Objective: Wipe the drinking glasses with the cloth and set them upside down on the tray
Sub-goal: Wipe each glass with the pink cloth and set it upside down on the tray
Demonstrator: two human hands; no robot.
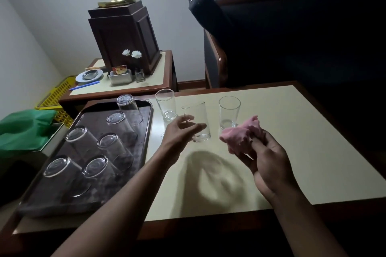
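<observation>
The left hand [183,129], fingers loosely spread and empty, is right at the middle glass [196,113], which stands upright on the bench [271,152] just beyond it. The right hand [269,160] grips the pink cloth [240,136].

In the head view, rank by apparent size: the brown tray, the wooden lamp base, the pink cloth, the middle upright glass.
1. brown tray
2. wooden lamp base
3. pink cloth and middle upright glass: too alike to rank; left hand partly hides the glass.
</observation>
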